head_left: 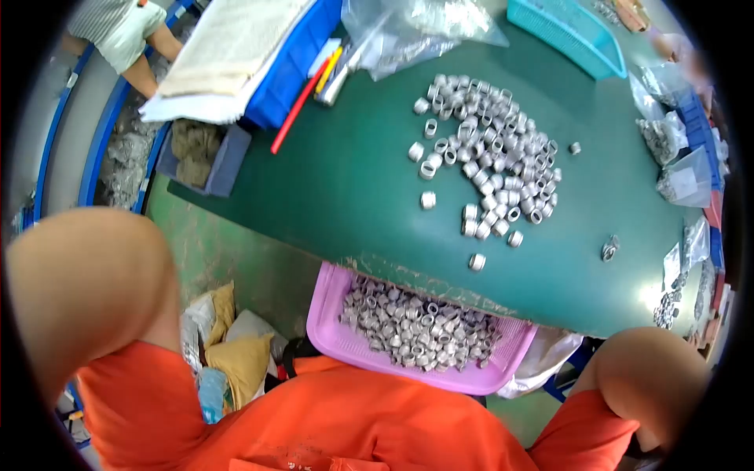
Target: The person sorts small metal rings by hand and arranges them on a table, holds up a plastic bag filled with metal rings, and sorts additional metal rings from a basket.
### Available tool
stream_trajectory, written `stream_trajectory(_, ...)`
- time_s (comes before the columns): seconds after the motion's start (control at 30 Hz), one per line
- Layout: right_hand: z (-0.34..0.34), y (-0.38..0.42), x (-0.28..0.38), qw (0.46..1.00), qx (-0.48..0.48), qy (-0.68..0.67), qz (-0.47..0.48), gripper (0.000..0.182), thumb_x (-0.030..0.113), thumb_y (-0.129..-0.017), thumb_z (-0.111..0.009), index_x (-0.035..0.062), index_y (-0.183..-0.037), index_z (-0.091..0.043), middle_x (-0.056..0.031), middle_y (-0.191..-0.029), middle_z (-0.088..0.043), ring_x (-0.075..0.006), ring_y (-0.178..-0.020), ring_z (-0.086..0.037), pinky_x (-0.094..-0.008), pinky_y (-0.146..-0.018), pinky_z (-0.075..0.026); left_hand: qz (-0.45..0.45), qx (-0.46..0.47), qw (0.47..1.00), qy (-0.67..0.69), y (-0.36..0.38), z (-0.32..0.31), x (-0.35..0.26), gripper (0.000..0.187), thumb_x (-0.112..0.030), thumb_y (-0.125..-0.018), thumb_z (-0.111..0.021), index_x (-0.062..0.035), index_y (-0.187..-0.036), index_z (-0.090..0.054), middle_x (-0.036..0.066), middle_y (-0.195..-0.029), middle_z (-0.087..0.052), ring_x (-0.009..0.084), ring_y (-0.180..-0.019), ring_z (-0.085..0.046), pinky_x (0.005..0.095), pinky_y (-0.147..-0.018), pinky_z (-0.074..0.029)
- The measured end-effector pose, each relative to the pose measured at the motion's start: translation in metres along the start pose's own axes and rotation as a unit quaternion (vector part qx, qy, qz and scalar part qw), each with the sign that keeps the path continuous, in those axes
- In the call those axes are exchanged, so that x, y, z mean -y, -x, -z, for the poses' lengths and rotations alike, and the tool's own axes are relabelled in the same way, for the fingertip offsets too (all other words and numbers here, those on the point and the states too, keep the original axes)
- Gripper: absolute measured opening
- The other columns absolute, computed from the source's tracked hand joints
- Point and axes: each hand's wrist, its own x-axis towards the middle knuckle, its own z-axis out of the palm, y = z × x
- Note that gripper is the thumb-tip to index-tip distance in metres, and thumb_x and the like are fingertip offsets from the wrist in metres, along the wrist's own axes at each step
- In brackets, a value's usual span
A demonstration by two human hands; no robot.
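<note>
Neither of my hands shows; only my bent left arm (98, 282) and right arm (648, 377) are in view, blurred, coming out of orange sleeves. On the green table (330, 196) before me lies a loose pile of silver metal rings (503, 149), short and tube-like. A few rings lie apart from the pile, one of them near the front edge (477, 262). Below that edge, close to my body, a pink basket (322, 334) holds many more small metal pieces (424, 326).
A turquoise basket (565, 35) and clear plastic bags (416, 31) stand at the back. A red pen (290, 118) lies beside a blue bin (294, 59) topped with cloth or paper (228, 47). Bagged parts (664, 137) line the right edge. Another person (129, 35) is at upper left.
</note>
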Motion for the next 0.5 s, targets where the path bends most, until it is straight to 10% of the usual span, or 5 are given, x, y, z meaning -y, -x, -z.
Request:
stream_trajectory(0.2, -0.070, 0.026, -0.110, 0.951, 0.116, 0.028, -0.285, 0.037, 0.026, -0.096, -0.044, 0.0056, -0.125, -0.053, -0.0126, -0.134, -0.046, -0.0234, -0.122, -0.045, -0.0342, -0.104, -0.031, 0.142, 0.146, 0.968, 0.148, 0.035, -0.112, 0.026, 0.030, -0.022, -0.095, -0.046, -0.0009, -0.113, -0.058, 0.011, -0.108, -0.061, 0.0180, -0.104, -0.055, 0.0299, -0.092, -0.041)
stream_trajectory(0.3, -0.090, 0.065, -0.165, 0.917, 0.243, 0.155, -0.276, 0.040, 0.030, -0.096, -0.041, 0.0140, -0.131, -0.048, -0.0138, -0.141, -0.038, -0.0305, -0.130, -0.035, -0.0385, -0.108, -0.025, 0.233, 0.269, 0.921, 0.161, 0.076, -0.184, 0.086, 0.044, -0.035, -0.096, -0.042, -0.0036, -0.126, -0.050, 0.011, -0.128, -0.052, 0.0232, -0.123, -0.044, 0.0322, -0.103, -0.032)
stream_trajectory(0.5, -0.100, 0.085, -0.160, 0.927, 0.262, 0.164, -0.214, 0.040, 0.032, -0.090, -0.051, 0.0128, -0.124, -0.056, -0.0143, -0.137, -0.042, -0.0360, -0.123, -0.042, -0.0409, -0.103, -0.034, 0.074, 0.348, 0.932, -0.069, 0.106, -0.216, 0.104, 0.045, -0.040, -0.095, -0.039, -0.0091, -0.124, -0.054, 0.012, -0.130, -0.050, 0.0296, -0.124, -0.042, 0.0385, -0.102, -0.032)
